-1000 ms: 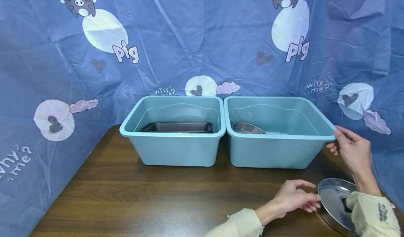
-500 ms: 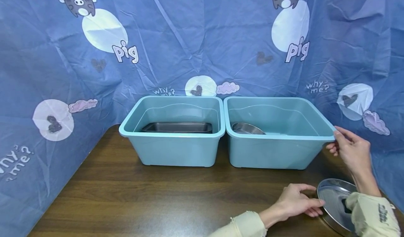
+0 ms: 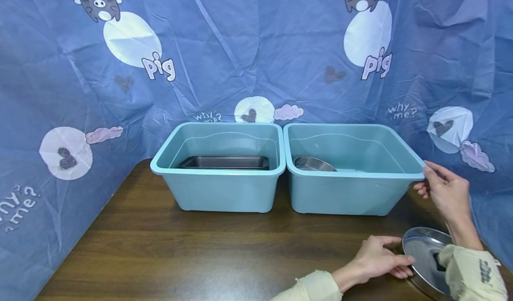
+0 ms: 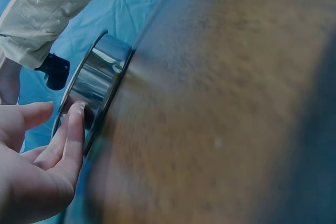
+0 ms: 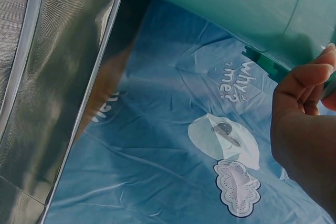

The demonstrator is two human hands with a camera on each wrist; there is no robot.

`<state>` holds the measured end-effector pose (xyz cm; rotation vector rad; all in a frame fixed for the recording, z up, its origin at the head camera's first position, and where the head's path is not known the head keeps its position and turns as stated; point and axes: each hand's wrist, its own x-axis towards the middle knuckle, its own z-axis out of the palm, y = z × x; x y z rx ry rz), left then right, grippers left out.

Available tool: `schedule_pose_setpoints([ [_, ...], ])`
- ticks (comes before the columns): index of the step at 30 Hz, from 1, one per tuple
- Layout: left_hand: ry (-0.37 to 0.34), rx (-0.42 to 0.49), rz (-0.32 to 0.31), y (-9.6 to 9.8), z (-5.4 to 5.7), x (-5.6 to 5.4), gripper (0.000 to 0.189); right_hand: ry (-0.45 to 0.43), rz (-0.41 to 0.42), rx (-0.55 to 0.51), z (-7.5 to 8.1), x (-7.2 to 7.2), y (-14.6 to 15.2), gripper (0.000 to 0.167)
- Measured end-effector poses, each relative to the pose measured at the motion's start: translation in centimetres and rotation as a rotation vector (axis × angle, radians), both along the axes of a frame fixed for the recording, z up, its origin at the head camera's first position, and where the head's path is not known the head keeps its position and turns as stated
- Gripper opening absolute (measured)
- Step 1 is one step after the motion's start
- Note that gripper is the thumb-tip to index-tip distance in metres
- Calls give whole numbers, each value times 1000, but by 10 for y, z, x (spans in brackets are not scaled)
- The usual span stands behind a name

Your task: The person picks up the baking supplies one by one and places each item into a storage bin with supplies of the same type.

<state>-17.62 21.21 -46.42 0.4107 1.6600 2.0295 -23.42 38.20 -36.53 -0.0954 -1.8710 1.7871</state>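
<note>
My right hand (image 3: 450, 194) pinches the front right corner of the rim of the right teal bin (image 3: 336, 196); the right wrist view shows its curled fingers at the bin's edge. Below it, on the table at the right, stands a round metal sieve (image 3: 425, 261) with a shiny wall and fine mesh, partly hidden by my right sleeve. My left hand (image 3: 378, 258) is at the sieve's left side. In the left wrist view its fingertips (image 4: 77, 109) touch the sieve's wall (image 4: 97, 80), while the thumb stands apart from the fingers.
A left teal bin (image 3: 224, 192) stands beside the right one and holds a dark rectangular baking pan (image 3: 226, 162). Inside the right bin lies a round metal pan (image 3: 312, 164). Blue printed cloth (image 3: 248, 47) hangs behind the brown wooden table (image 3: 180, 256).
My left hand has moved slightly right and down, bringing its fingers against the sieve. The right hand stays on the bin's rim, and the bins have not moved.
</note>
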Motion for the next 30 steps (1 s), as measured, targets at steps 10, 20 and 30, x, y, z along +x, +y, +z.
schedule_pose_setpoints([
  [10,-2,-6,24,4,-1,0,41,18,9,-6,-1,0,1,16],
  [20,-5,8,45,8,0,2,38,10,-4,12,1,0,0,16],
  [30,-26,55,86,7,1,4,42,-66,-53,108,4,0,0,38],
])
